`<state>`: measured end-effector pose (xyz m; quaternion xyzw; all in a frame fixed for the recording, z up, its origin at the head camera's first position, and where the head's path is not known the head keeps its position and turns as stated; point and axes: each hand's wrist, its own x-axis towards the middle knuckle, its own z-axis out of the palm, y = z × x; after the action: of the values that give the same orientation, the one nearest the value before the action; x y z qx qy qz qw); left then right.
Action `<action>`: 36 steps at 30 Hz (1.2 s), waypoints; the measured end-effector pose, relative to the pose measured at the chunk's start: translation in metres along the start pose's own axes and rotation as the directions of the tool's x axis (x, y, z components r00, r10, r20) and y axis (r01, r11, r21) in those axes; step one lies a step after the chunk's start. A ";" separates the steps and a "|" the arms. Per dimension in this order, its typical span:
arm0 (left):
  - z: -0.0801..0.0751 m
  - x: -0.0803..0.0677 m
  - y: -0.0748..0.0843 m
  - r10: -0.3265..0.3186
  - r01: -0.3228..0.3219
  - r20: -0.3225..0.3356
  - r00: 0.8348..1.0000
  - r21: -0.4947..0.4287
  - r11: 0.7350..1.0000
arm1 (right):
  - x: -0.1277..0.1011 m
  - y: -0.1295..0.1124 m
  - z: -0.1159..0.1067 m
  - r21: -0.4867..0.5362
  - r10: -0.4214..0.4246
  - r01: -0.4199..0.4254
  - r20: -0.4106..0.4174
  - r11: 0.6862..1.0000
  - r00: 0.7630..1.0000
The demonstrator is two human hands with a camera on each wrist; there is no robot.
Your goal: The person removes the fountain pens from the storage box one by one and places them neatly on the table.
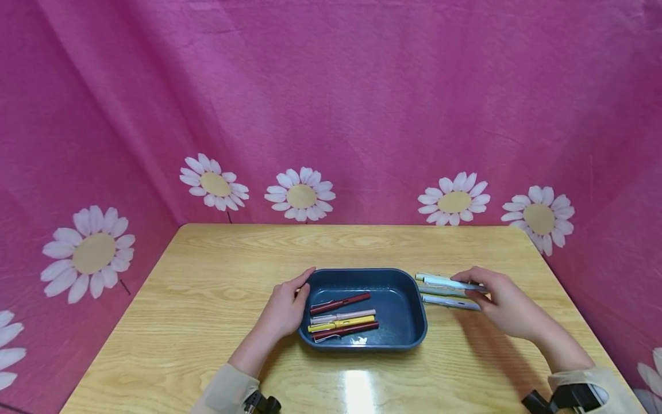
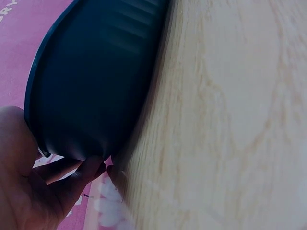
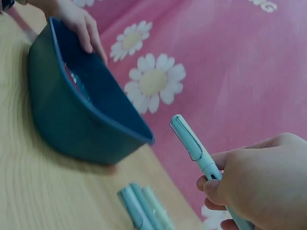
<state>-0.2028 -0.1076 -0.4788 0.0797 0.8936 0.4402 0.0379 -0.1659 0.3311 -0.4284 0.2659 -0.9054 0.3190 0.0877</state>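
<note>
Pen between right fingers

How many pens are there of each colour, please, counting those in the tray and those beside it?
Dark red pens: 2
Pale pink pen: 1
Yellow pen: 1
Light blue pens: 4, with one in the right hand
Total: 8

We see bright, even overhead light, with a white glare patch on the table just before the tray. Soft shadows fall beneath the right hand. The head view bows outward at its edges. In the wrist views, the tray's wall is blurred close up, and the pens on the table lie out of focus.
</note>
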 end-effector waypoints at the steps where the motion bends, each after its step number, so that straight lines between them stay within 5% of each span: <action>1: 0.000 0.000 0.000 0.000 0.000 -0.001 1.000 -0.001 1.000 | -0.002 0.003 0.001 0.001 0.012 -0.012 0.006 1.000 1.000; 14: 0.000 0.000 0.001 -0.015 0.015 0.001 1.000 -0.013 1.000 | -0.027 0.035 0.027 -0.001 0.147 -0.148 0.119 0.989 0.982; 22: -0.001 0.000 0.000 -0.011 0.011 -0.003 1.000 -0.005 1.000 | -0.035 0.043 0.041 -0.053 0.098 -0.096 0.047 0.994 0.994; 36: 0.000 0.001 -0.002 -0.007 0.007 -0.003 1.000 -0.017 1.000 | -0.036 0.040 0.038 -0.068 0.141 -0.137 0.063 0.988 0.988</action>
<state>-0.2035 -0.1086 -0.4805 0.0757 0.8901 0.4478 0.0387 -0.1568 0.3491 -0.4909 0.2098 -0.9339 0.2863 0.0427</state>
